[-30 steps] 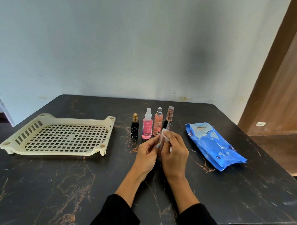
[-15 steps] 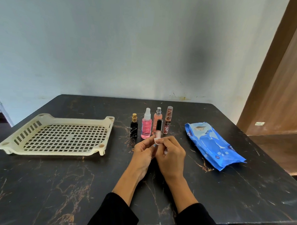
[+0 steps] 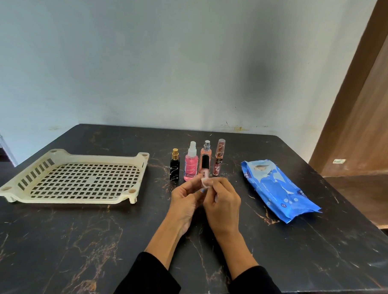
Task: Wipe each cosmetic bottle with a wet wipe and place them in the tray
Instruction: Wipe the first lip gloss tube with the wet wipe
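My left hand (image 3: 184,199) holds a small lip gloss tube (image 3: 204,169) with a black cap upright above the table's middle. My right hand (image 3: 224,203) presses a white wet wipe (image 3: 206,183) against the tube's lower part. Behind them stand a black bottle with a gold cap (image 3: 174,165), a pink spray bottle (image 3: 191,163), an orange spray bottle (image 3: 206,148) partly hidden by the tube, and a brown lipstick tube (image 3: 218,158). A cream perforated tray (image 3: 76,177) lies at the left with nothing in it.
A blue pack of wet wipes (image 3: 278,189) lies to the right of my hands. The table is black marble (image 3: 73,241) with a wall behind it. A wooden cabinet (image 3: 368,110) stands at the far right.
The tube has gone from tilted and mostly covered to upright, with its black cap showing above my fingers. The wipe has slid down to the tube's lower part.
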